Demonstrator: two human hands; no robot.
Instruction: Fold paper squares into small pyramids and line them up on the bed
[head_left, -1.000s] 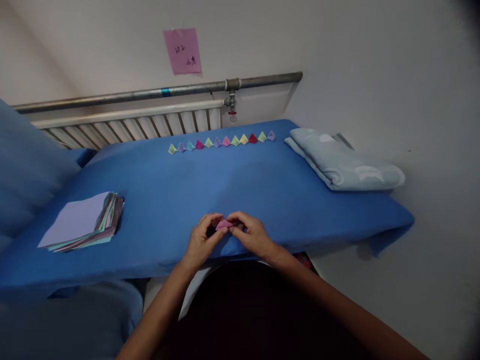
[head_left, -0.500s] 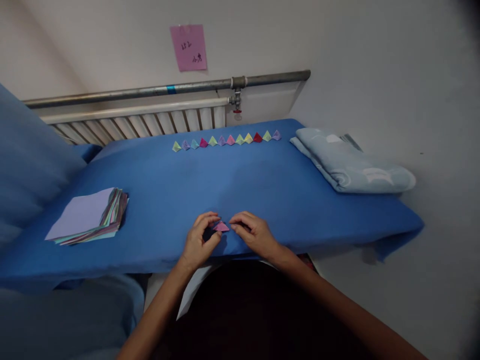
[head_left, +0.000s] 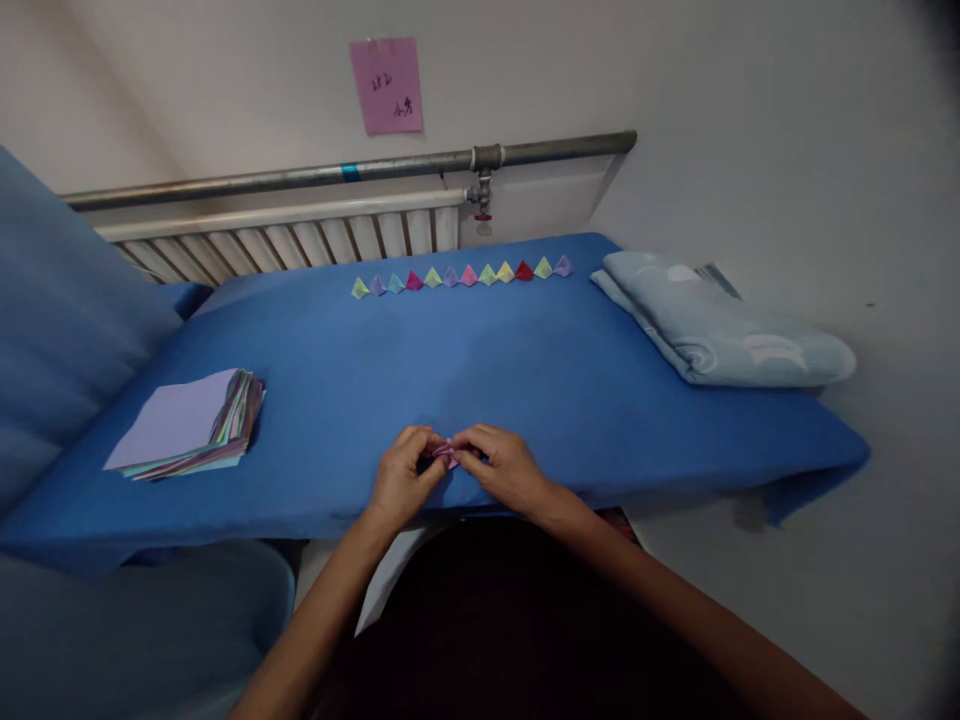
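Observation:
Close to the front edge of the blue-covered table [head_left: 337, 370], a small piece of folded pink paper [head_left: 448, 455] is pinched between both hands. My left hand [head_left: 403, 475] grips its left side with thumb and fingers. On the right side, my right hand [head_left: 501, 465] holds it the same way. Fingertips hide much of the paper, so its exact folds cannot be made out. Toward the back, a row of small folded paper pieces [head_left: 469, 275] in several colours stretches sideways across the cloth.
A stack of coloured paper sheets [head_left: 176, 425] lies at the left, beside a blue curtain [head_left: 67, 340]. Folded on the right is a pale blue blanket [head_left: 720, 320]. Behind the table run a radiator [head_left: 300, 235] and a metal pipe [head_left: 300, 180] with a valve [head_left: 484, 190].
Both hands have closed in on the pink paper, and its flat triangle now looks partly opened between the fingers. The whole view has shifted slightly.

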